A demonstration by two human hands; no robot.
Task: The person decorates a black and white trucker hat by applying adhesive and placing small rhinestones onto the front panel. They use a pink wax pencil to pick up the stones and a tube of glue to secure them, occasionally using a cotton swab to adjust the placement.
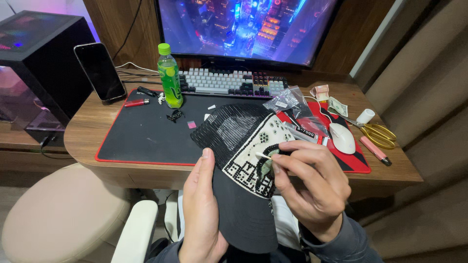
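Wooden desk (87, 129) w/ black mat (146, 131). Left hand (202, 209) grips black mesh cap (239, 146) by its brim, above the lap; right hand (312, 182) pinches thin stick (263, 156) on cap front.

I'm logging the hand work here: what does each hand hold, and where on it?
The left hand holds the cap by its brim. The right hand pinches a thin pale stick near its back end, tip on the cap's front panel.

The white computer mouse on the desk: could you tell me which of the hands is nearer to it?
Right. The right hand works just below the white mouse; the left hand holds the cap farther left.
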